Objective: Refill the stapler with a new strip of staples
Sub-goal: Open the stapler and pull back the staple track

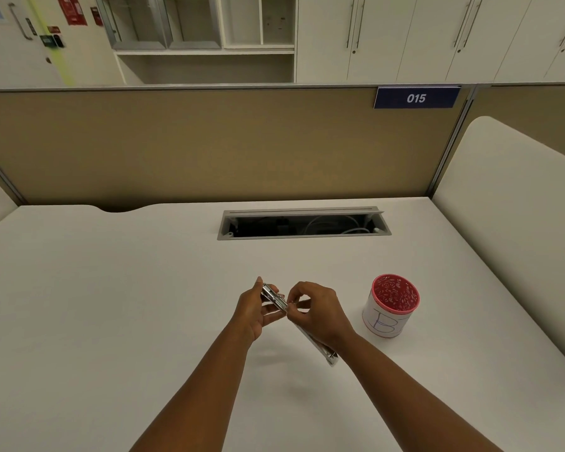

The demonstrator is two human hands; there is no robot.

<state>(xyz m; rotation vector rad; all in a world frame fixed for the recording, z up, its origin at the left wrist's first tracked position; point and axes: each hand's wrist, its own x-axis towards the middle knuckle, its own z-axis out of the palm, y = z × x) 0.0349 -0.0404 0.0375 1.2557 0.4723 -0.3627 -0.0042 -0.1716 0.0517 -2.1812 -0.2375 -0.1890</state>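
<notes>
Stapler (276, 300) held opened out above bench (111, 305), clamped at far end by left hand (253, 313). Right hand (313, 309) fingertips pinched at its middle. Red-rimmed cup (392, 309) stood just right.

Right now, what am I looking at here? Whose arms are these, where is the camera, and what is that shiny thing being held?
There is no machine here, only a person's two bare arms. The single picture comes from a wide-angle camera worn on the person's head, looking forward and down, so the arms reach in from the bottom edge.

The left hand and the right hand hold a metal stapler swung open above a white desk. The right fingertips pinch at its middle; whether a staple strip is there is too small to tell.

On the desk, right of the hands, stands a white cup with a red rim. Behind is an open cable hatch.
</notes>
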